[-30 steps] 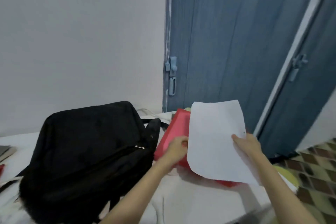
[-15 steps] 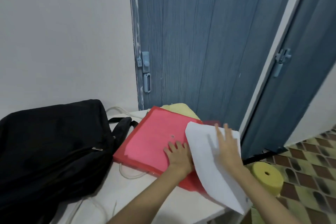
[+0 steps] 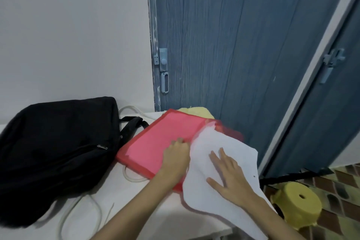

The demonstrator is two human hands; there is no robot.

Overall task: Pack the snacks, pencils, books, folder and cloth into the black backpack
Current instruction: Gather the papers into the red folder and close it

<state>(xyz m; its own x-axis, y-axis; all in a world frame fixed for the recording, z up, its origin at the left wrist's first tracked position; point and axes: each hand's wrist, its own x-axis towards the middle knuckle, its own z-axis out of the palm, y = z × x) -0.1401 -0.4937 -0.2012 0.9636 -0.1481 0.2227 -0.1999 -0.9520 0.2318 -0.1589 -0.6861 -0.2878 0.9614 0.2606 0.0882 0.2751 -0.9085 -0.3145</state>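
Right now my right hand [image 3: 227,174] lies flat, fingers spread, on the white sheet [image 3: 224,163] over the red folder [image 3: 155,142]. My left hand [image 3: 175,158] presses the folder, its fingertips tucked under the sheet. Both rest on the bench [image 3: 120,197], beside the backpack [image 3: 56,154].

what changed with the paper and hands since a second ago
The right hand let go of the paper, which was held up, and now presses it flat, fingers spread, partly in the red folder. The left hand stays at the folder's opening. The backpack has not been touched.
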